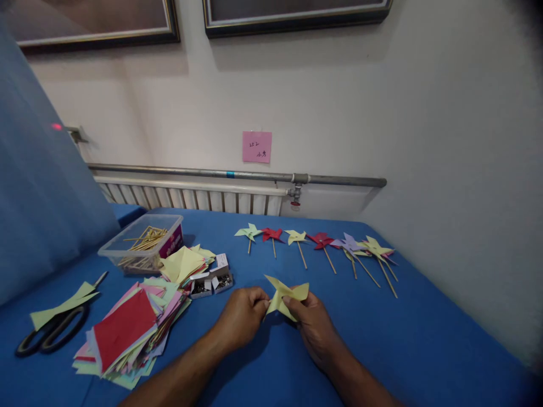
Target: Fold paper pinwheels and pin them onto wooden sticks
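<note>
A pale yellow paper pinwheel with folded blades is held above the blue table, and no stick shows on it. My right hand grips it from the right, thumb pressed on the folded middle. At its left edge, my left hand is closed in a pinch with the fingertips against the paper; what sits between them is too small to make out. Two small open boxes of metal pins stand just beyond my left hand.
Several finished pinwheels on sticks lie in a row at the back right. To the left are stacked coloured paper sheets, black-handled scissors under yellow paper, and a clear plastic tub of wooden sticks. A radiator lines the wall.
</note>
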A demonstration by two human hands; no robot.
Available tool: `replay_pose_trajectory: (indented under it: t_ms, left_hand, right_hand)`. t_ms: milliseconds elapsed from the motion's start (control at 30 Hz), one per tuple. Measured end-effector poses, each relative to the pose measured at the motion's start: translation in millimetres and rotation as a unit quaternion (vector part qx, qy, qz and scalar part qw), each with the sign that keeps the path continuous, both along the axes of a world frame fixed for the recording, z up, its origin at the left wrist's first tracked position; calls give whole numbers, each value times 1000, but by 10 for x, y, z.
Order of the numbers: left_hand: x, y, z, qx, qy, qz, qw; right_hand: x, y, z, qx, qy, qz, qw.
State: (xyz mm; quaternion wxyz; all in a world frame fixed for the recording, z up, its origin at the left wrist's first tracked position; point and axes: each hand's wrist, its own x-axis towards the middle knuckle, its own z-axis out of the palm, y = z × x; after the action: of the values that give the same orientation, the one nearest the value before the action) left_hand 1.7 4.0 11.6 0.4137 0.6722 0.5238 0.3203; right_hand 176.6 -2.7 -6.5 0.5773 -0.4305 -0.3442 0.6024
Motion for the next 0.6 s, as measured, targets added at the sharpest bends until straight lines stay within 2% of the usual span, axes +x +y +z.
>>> replay_pose_trajectory:
  t_ms: [333,600]
  left_hand:
    - [4,-17,6,25,21,3,999]
    - [9,-7,-13,3,8,1,1000]
  right_hand:
    - [5,16,-32,3,-6,-5,1000]
    - [17,46,-106,13,-15,-12,1000]
